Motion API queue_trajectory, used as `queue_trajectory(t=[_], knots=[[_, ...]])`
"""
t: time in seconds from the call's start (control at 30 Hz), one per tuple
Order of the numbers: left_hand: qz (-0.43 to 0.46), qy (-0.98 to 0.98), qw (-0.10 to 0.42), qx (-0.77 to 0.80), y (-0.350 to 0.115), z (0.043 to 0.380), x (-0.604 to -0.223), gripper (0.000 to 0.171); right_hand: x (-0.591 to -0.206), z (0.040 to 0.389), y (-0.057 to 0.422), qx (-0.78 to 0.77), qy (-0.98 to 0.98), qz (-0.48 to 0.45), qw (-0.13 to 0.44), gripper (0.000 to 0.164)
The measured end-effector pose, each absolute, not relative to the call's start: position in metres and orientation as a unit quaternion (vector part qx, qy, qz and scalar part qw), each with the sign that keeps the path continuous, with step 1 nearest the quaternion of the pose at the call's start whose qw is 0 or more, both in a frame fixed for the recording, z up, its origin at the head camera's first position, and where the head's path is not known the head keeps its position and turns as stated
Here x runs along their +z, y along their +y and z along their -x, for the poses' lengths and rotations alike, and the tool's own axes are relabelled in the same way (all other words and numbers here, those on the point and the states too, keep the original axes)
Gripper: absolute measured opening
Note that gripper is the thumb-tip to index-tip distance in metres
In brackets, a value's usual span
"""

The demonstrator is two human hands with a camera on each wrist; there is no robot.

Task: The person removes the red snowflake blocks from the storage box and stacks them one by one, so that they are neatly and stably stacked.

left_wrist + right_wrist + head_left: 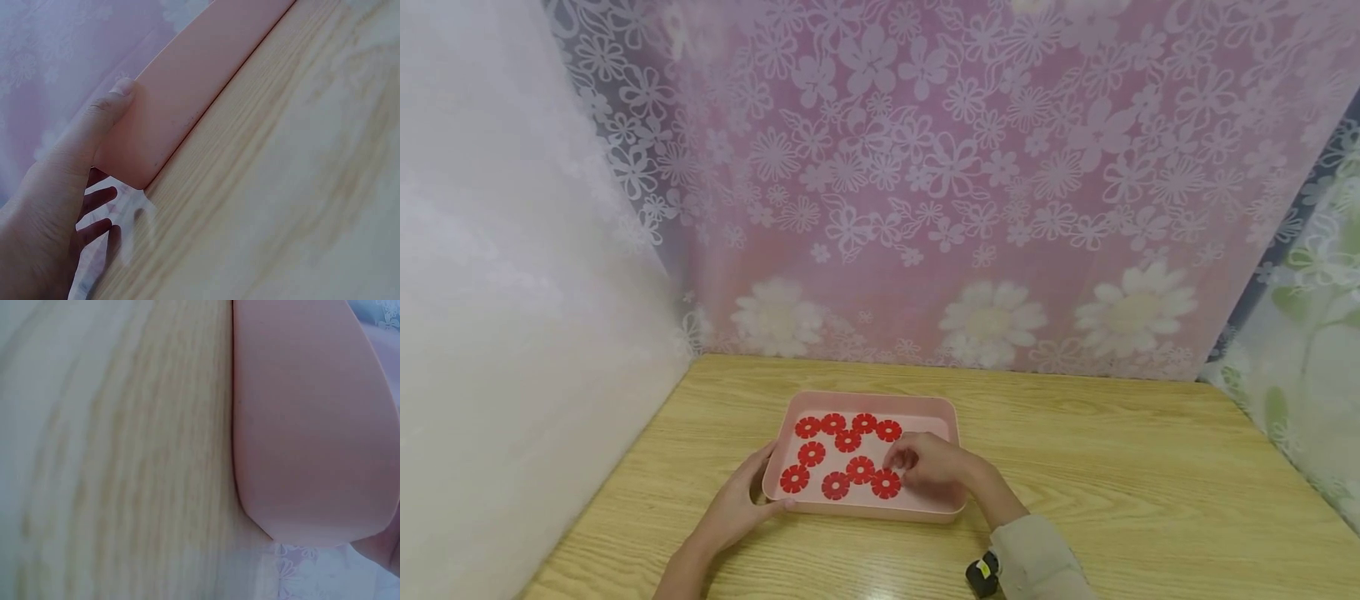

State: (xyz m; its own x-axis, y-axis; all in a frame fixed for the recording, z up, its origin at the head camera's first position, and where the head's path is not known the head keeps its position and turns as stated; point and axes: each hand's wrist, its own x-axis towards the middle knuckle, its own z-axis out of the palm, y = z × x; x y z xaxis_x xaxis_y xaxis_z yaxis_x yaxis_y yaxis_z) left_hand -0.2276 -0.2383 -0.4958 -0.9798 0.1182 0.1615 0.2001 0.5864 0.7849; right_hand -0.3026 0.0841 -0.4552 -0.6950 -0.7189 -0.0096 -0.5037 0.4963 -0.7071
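Observation:
A shallow pink tray (pixel 865 507) stands on the table with several red, notched, flower-shaped discs (pixel 812 454) lying flat in it. Some form a zigzag along the back, two sit at the left, and three make a row at the front. My left hand (pixel 739 500) grips the tray's left front corner. Its thumb (pixel 119 94) lies over the front rim, the fingers behind the corner. Over the tray's right part is my right hand (pixel 928 460), fingers bent, fingertips right at the front row's rightmost disc (pixel 886 483). I cannot tell whether it pinches anything.
The wood-grain table (pixel 1112 483) extends around the tray. A small black object (pixel 982 575) with a yellow mark is beside the right sleeve (pixel 1037 554). A pink floral curtain (pixel 880 208) hangs behind the table, and a pale sheet (pixel 512 292) borders it at left.

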Motion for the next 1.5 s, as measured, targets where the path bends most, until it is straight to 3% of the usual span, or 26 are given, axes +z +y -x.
queue_trajectory(t=[0.47, 1.5], knots=[[0.091, -0.892, 0.046, -0.44, -0.2385, 0.2279, -0.4963, 0.094, -0.4548, 0.2992, 0.0834, -0.336, 0.861, 0.337, 0.18, 0.028], [0.091, -0.883, 0.042, -0.458, -0.238, 0.2283, -0.4956, 0.094, -0.4592, 0.2949, 0.0832, -0.346, 0.86, 0.353, 0.125, 0.023]])
